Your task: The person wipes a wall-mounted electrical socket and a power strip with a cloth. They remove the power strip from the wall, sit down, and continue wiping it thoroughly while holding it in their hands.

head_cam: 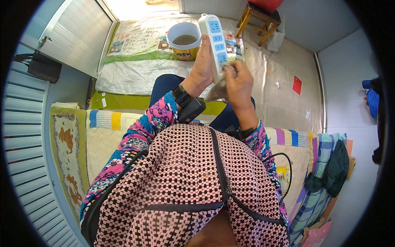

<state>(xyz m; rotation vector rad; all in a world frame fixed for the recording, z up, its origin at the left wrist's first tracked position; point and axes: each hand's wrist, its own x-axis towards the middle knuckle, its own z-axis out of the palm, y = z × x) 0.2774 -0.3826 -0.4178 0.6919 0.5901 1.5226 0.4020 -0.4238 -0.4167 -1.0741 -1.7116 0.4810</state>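
Note:
A white power strip (205, 27) with light-blue socket faces is held up, tilted, in front of my knees. My left hand (202, 66) grips it along its left side, the thumb near the upper half. In my right hand (239, 81) is a bunched grey-brown cloth (217, 89), pressed against the strip's lower end, partly covering it. The strip's cord cannot be seen at my hands. Just beyond my left hand stands a round plastic bucket (184, 52) with a yellow printed side, holding murky liquid.
Printed plastic sheeting (132, 74) covers the floor under the bucket. A wooden stool (259, 23) with a red object on it stands far right, a white bag (276, 38) beside it. At left is a door (74, 34). A yellow fan (283, 177) lies on the bed (105, 148) around me.

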